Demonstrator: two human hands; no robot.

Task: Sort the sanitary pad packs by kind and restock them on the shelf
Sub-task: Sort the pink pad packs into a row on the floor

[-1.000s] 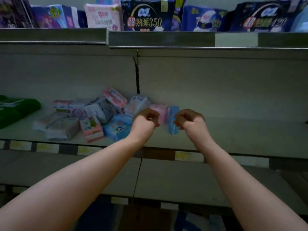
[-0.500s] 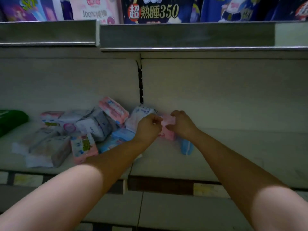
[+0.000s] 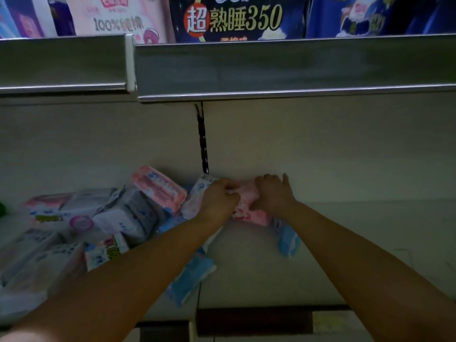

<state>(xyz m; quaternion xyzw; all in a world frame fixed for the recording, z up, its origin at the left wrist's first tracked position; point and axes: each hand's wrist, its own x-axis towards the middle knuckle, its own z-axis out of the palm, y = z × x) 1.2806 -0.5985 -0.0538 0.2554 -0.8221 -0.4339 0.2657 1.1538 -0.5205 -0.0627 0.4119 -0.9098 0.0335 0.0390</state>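
Note:
Both hands reach to the back of the pale shelf (image 3: 345, 255). My left hand (image 3: 218, 199) and my right hand (image 3: 272, 195) grip the two ends of a small pink pad pack (image 3: 249, 208) that rests near the back wall. A light blue pack (image 3: 287, 239) stands on edge just right of it. A white pack (image 3: 197, 196) leans behind my left hand. Another pink pack (image 3: 159, 187) lies tilted on a loose pile of white and grey packs (image 3: 98, 218) at the left. A blue pack (image 3: 190, 275) lies under my left forearm.
The upper shelf's metal rail (image 3: 271, 70) hangs close overhead, with large dark blue packs (image 3: 234, 18) and a pink-and-white pack (image 3: 118, 18) on it. A dark slotted upright (image 3: 203, 144) runs down the back wall. The right half of the shelf is bare.
The view has closed in on the shelf. Both hands moved from the front edge to the back and took hold of the pink pack between them.

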